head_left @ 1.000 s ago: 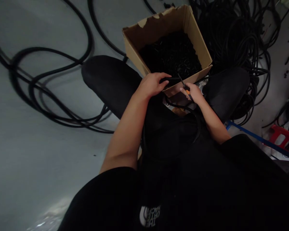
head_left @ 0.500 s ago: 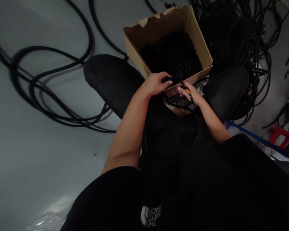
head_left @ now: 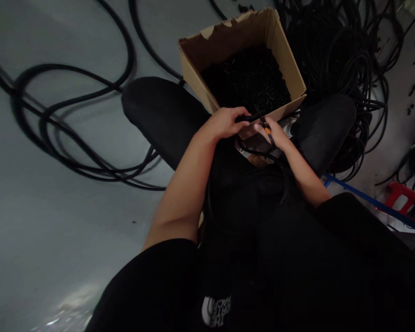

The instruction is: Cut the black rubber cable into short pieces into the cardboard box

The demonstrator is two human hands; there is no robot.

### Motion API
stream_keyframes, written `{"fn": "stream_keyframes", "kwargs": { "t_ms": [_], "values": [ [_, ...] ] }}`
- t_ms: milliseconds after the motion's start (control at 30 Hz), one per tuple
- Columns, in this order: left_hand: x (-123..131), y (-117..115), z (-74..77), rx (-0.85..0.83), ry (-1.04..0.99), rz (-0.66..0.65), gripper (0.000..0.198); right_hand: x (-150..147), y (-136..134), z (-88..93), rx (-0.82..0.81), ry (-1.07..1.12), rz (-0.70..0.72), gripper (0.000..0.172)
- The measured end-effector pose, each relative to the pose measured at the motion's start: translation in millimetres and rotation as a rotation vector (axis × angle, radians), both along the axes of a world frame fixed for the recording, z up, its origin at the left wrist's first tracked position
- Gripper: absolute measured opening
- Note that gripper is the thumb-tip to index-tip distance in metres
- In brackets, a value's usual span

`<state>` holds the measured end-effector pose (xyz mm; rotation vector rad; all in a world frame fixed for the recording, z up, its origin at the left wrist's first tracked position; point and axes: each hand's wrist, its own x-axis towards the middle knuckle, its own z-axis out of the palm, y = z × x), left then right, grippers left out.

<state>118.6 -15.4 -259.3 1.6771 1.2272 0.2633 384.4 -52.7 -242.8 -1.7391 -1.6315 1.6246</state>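
Observation:
Between my legs stands a cardboard box (head_left: 198,76) with a torn far rim, holding many small black cut pieces (head_left: 252,76). My left hand (head_left: 228,122) is closed round a black cable (head_left: 251,118) at the box's near edge. My right hand (head_left: 274,132) grips scissors (head_left: 268,131) with black and orange handles. Their dark blades point up toward the box and lie at the cable's right end; whether they are spread I cannot tell. Another stretch of black cable (head_left: 263,153) curves below my hands over my lap.
Loose loops of thick black cable (head_left: 55,110) lie on the grey floor at the left. A big tangle of cable (head_left: 339,60) lies beyond my right knee. At the right are a blue bar (head_left: 366,198) and a red plastic object (head_left: 403,196). Small black scraps dot the floor.
My left hand has shifted slightly right and down with the cable, nearer the scissors. My right hand has stayed almost in place, the scissors turned a little.

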Motion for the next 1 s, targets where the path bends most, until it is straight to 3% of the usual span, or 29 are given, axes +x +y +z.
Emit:
{"fn": "stream_keyframes", "kwargs": {
  "t_ms": [267, 533, 767, 1000],
  "values": [
    [3.2, -0.4, 2.0, 0.017, 0.070, -0.054, 0.036, 1.2, -0.4, -7.1, 0.018, -0.019, 0.028, 0.051],
    [2.2, 0.0, 11.4, 0.035, 0.226, -0.151, 0.051, 8.8, 3.1, -18.4, 0.032, -0.156, 0.111, 0.044],
    [5.6, 1.8, 24.7, 0.022, 0.240, -0.119, 0.056, 12.4, 4.4, -20.4, 0.132, -0.193, 0.150, 0.054],
    [5.4, 2.8, 24.4, 0.000, 0.248, -0.068, 0.046, 13.4, 3.6, -19.7, 0.150, -0.183, 0.167, 0.054]
  ]
}}
